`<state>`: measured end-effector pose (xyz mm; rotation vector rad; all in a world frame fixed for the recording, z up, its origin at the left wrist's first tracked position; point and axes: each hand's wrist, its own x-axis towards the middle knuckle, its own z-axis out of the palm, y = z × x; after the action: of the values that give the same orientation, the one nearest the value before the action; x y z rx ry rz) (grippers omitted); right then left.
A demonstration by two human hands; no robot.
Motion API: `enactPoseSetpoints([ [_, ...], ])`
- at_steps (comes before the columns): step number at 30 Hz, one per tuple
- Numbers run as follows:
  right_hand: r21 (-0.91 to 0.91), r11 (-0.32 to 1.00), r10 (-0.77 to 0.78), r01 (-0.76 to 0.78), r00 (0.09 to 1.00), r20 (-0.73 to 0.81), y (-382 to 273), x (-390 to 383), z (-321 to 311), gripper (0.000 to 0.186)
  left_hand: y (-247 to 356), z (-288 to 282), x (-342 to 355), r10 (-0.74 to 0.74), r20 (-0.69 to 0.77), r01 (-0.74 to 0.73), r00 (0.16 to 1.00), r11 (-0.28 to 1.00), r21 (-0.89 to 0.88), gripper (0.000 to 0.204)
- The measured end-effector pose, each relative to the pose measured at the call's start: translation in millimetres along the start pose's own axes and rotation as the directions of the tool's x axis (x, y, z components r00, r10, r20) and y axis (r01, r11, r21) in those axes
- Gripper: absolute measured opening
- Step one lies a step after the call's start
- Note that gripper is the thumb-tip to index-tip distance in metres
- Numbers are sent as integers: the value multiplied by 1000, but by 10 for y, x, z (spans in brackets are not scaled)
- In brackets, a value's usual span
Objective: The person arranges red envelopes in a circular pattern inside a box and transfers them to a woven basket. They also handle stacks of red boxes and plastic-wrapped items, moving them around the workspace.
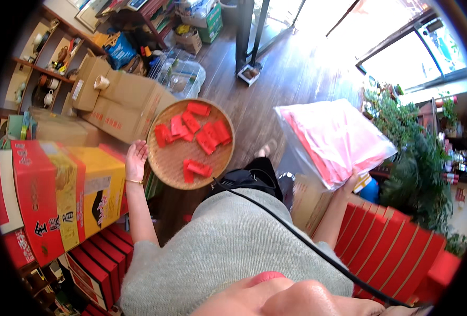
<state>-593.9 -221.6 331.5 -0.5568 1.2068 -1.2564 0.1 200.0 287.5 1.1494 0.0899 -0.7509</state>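
My left hand [136, 158] grips the left rim of a round woven bamboo tray [168, 163], held out in front of me. Several small red packets [199, 134] lie scattered on the tray. My right hand [350, 184] holds up a clear plastic bag of pink and red sheets [333, 139] from underneath, out to my right. A thin gold bangle sits on my left wrist. I wear a grey knitted top, and a black cable runs across it.
Brown cardboard boxes [120, 102] and a red and yellow carton [59, 195] stand at my left, above stacked red boxes [102, 263]. More red boxes [396, 247] line the right. Potted plants [417, 158] sit by the window. Shelves with teapots are far left.
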Motion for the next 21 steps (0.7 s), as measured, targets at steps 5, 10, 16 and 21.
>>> enactPoseSetpoints([
  [5,130,990,46,-47,999,12,-43,1296,73,55,-771,2238,1213,-177,206,178,963,984,11,27],
  [10,236,959,137,-158,985,102,-1182,1888,350,47,-1871,5354,1345,-458,530,358,714,889,285,39],
  [16,357,921,-122,158,985,-122,-1868,2521,28,35,-2954,7987,726,-591,797,466,122,743,480,55],
  [21,325,798,-301,508,802,-516,-2202,2488,293,46,-3574,9325,325,-805,581,515,-122,449,730,52],
])
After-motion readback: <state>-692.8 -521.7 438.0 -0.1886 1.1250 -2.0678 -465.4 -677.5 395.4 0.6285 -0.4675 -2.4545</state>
